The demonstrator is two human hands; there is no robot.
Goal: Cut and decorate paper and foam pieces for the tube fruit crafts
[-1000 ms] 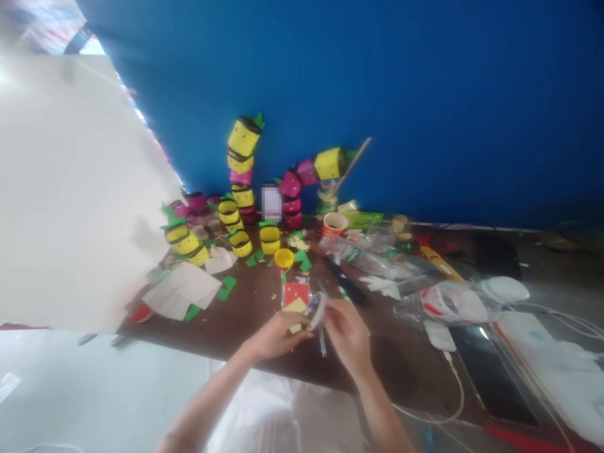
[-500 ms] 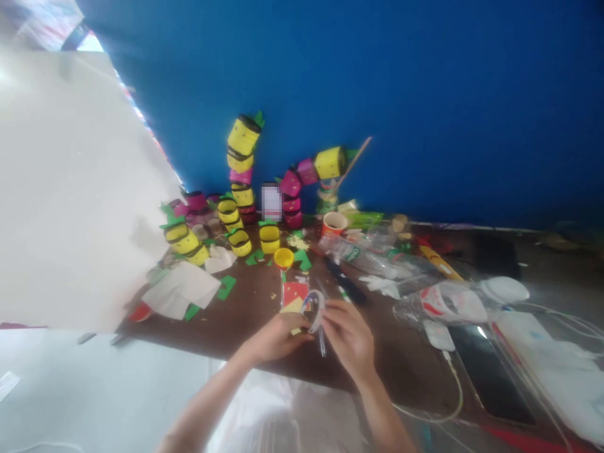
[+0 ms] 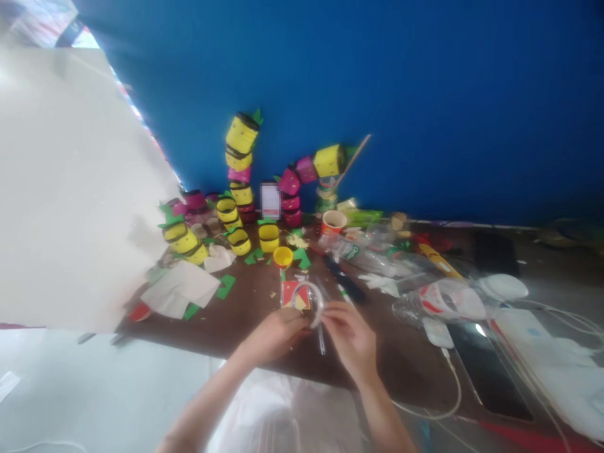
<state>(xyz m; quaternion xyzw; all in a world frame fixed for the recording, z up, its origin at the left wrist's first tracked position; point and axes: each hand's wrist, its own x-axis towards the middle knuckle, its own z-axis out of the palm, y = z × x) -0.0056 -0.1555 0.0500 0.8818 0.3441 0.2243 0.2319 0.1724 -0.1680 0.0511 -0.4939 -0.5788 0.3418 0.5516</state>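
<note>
Between my hands is a whitish, see-through roll of tape (image 3: 318,307), tilted so that its round opening faces me. My left hand (image 3: 276,335) grips its lower left side, with the fingers curled. On the right side, the bent fingertips of my right hand (image 3: 352,333) pinch the rim. Below the roll lies a clear, thin pen-like stick (image 3: 321,343) on the table. Just behind the roll is a red and yellow paper piece (image 3: 289,291), partly covered by the roll and my left hand. A small yellow cup (image 3: 283,257) stands beyond it.
Yellow and purple ring chains (image 3: 243,133) stand along the blue wall. Green paper scraps (image 3: 226,287) and a white sheet (image 3: 182,290) lie to the left. On the right are dark-handled scissors or a knife (image 3: 344,280), plastic bottles (image 3: 450,302), a phone (image 3: 493,371) and cables.
The tape roll has turned so its opening shows wider, and it sits slightly higher to the left. Both hands stay in nearly the same place around it.
</note>
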